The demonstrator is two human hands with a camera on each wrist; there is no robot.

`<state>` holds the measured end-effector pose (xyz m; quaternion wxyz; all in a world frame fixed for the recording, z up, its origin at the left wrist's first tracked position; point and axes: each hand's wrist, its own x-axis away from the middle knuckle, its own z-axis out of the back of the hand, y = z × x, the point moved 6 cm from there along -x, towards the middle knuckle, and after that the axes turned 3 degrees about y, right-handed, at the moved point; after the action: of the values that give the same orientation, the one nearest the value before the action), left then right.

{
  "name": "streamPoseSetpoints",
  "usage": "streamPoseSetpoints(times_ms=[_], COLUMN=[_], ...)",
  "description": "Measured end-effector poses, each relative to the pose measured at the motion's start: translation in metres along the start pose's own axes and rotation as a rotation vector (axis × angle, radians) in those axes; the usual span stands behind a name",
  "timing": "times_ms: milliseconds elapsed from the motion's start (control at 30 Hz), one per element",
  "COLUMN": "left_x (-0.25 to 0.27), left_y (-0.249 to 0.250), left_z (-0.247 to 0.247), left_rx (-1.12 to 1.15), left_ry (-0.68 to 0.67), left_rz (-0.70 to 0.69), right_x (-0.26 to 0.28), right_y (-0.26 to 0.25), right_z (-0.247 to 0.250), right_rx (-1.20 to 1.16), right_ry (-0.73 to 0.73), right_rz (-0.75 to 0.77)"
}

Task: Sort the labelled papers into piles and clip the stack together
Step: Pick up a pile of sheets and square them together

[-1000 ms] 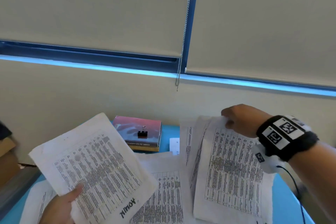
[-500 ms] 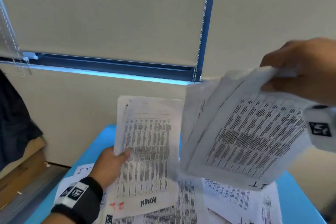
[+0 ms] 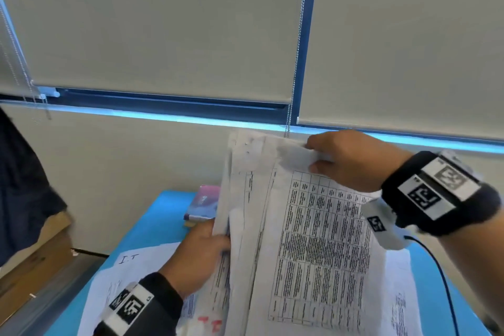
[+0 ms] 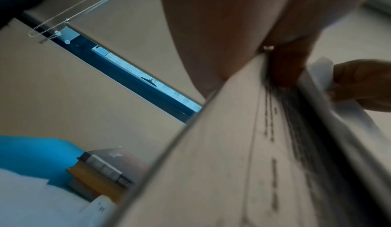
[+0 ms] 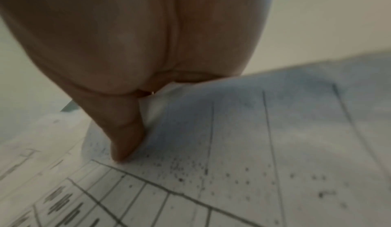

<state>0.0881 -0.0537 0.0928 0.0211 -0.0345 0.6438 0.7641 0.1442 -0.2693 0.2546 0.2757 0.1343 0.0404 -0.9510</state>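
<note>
A stack of printed papers (image 3: 313,240) with tables of small text stands tilted above the blue table (image 3: 161,215). My left hand (image 3: 204,251) grips the stack's left edge, thumb on the front sheets. My right hand (image 3: 343,158) pinches the top right corner; the right wrist view shows its thumb (image 5: 125,140) pressed on the paper (image 5: 253,147). From the left wrist, the stack (image 4: 243,147) appears edge-on with my left fingers (image 4: 283,63) curled into it. A loose sheet labelled "I.T" (image 3: 131,259) lies on the table. No clip is visible.
A pink book pile (image 3: 204,203) sits at the table's back, partly hidden by the papers. More sheets (image 3: 401,294) lie flat at the right. A wall and blinds (image 3: 163,22) rise behind. A dark garment (image 3: 21,185) and boxes stand at the left.
The two separate bundles, one in each hand, have come together into one upright stack held by both hands. The right hand has dropped lower and moved left.
</note>
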Motion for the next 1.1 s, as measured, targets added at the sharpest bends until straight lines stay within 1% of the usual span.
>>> streamPoseSetpoints(times_ms=[67, 133, 200, 267, 333, 400, 467, 500, 567, 633, 667, 700, 733, 767, 800, 833, 867, 933, 1000, 1067, 1100], left_x=[0.001, 0.005, 0.006, 0.006, 0.007, 0.007, 0.009, 0.009, 0.009, 0.008, 0.007, 0.006, 0.005, 0.005, 0.004, 0.004, 0.003, 0.001, 0.001, 0.001, 0.002], left_y=[-0.011, -0.015, -0.019, -0.025, -0.032, -0.038, -0.042, -0.044, -0.049, -0.053, -0.054, -0.055, -0.056, -0.057, -0.058, -0.060, -0.061, -0.060, -0.052, -0.041, -0.036], left_z=[0.005, -0.001, -0.008, -0.011, -0.009, -0.007, -0.003, 0.000, 0.010, 0.020, 0.024, 0.027, 0.029, 0.031, 0.032, 0.033, 0.034, 0.035, 0.039, 0.043, 0.044], left_rx=[0.149, 0.221, 0.129, 0.040, 0.035, 0.056, 0.058, 0.066, 0.102, 0.164, 0.191, 0.209, 0.215, 0.208, 0.194, 0.174, 0.147, 0.078, 0.035, 0.078, 0.125], left_ry=[0.057, 0.016, 0.018, 0.115, 0.224, 0.271, 0.293, 0.313, 0.359, 0.396, 0.405, 0.404, 0.392, 0.375, 0.359, 0.349, 0.343, 0.345, 0.402, 0.449, 0.452], left_rz=[0.054, 0.068, 0.027, 0.009, 0.033, 0.064, 0.083, 0.092, 0.108, 0.122, 0.124, 0.124, 0.123, 0.129, 0.142, 0.158, 0.173, 0.170, 0.136, 0.093, 0.071], right_x=[0.001, 0.003, 0.004, 0.005, 0.007, 0.009, 0.013, 0.018, 0.029, 0.040, 0.043, 0.044, 0.043, 0.041, 0.039, 0.038, 0.035, 0.028, 0.022, 0.018, 0.018], right_y=[0.000, -0.004, -0.010, -0.021, -0.029, -0.027, -0.015, -0.006, 0.014, 0.031, 0.035, 0.036, 0.034, 0.028, 0.020, 0.012, 0.007, 0.000, -0.006, -0.011, -0.012], right_z=[-0.003, -0.003, -0.003, -0.004, -0.007, -0.009, -0.014, -0.019, -0.036, -0.068, -0.088, -0.108, -0.129, -0.145, -0.157, -0.164, -0.167, -0.164, -0.150, -0.136, -0.131], right_rx=[0.003, -0.008, -0.012, -0.009, -0.007, -0.065, -0.175, -0.241, -0.440, -0.744, -0.935, -1.122, -1.281, -1.381, -1.404, -1.374, -1.330, -1.283, -1.252, -1.242, -1.249], right_ry=[0.016, 0.040, 0.046, 0.062, 0.098, 0.171, 0.311, 0.393, 0.543, 0.611, 0.615, 0.589, 0.527, 0.439, 0.354, 0.301, 0.281, 0.303, 0.373, 0.441, 0.464], right_rz=[-0.007, -0.014, -0.002, 0.036, 0.050, 0.016, -0.063, -0.127, -0.305, -0.503, -0.581, -0.628, -0.636, -0.611, -0.579, -0.552, -0.533, -0.493, -0.433, -0.374, -0.353])
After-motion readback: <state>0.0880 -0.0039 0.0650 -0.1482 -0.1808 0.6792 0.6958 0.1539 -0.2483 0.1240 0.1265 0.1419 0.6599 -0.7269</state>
